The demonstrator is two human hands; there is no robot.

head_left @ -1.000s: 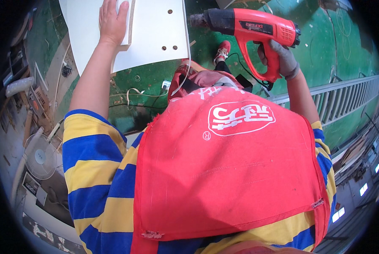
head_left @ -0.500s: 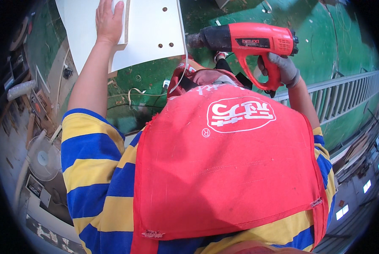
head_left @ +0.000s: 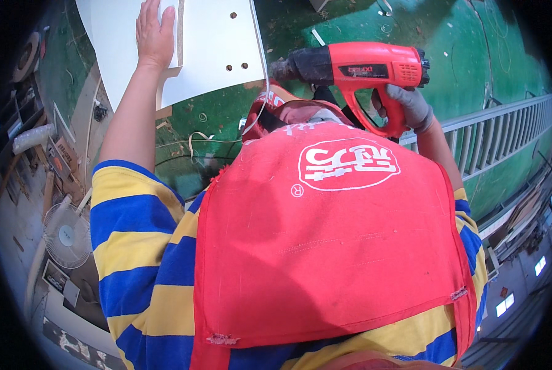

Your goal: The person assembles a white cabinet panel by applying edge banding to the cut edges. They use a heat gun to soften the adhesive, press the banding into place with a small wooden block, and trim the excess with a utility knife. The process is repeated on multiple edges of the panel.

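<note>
"What's on the white panel (head_left: 211, 40)?"

"The left hand (head_left: 155, 40), flat on a narrow board (head_left: 180, 37) there: fingers close together, thumb apart."

"And right of the panel?"

"A red heat gun (head_left: 374, 55), nozzle (head_left: 281, 69) near the panel's edge; the gloved right hand (head_left: 413, 106) curls its fingers around the handle (head_left: 394, 122)."

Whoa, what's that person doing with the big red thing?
The person, in a red apron, holds a red heat gun in the gloved right hand. Its nozzle points left, close to the edge of a white board, where a thin white strip hangs down past the corner. The bare left hand lies flat on a smaller white piece on top of the board. I can't tell whether the gun is on.
</note>
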